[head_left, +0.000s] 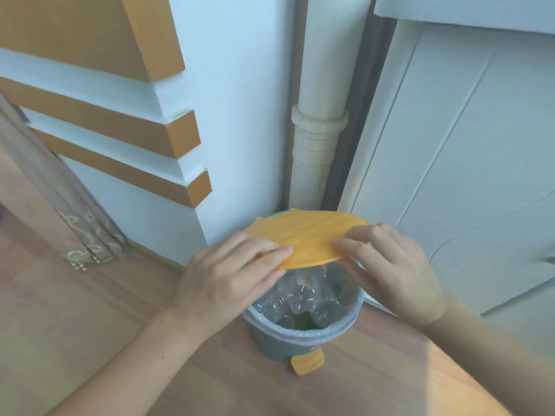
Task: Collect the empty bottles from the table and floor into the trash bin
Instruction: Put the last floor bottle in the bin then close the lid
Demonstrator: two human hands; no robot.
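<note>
A small grey trash bin [270, 340] with a white liner stands on the wooden floor by the wall corner. Several clear crushed plastic bottles [303, 298] fill it, with something green between them. Its round orange lid [309, 235] is tilted half up over the far side of the opening. My left hand [228, 277] pinches the lid's near left edge. My right hand [390, 265] grips its near right edge. An orange foot pedal [306, 361] sticks out at the bin's base.
A white drain pipe [315, 139] runs down the corner right behind the bin. A white door [465, 145] stands to the right, a wall with orange trim [180, 136] to the left. A beige curtain [75, 223] hangs at far left.
</note>
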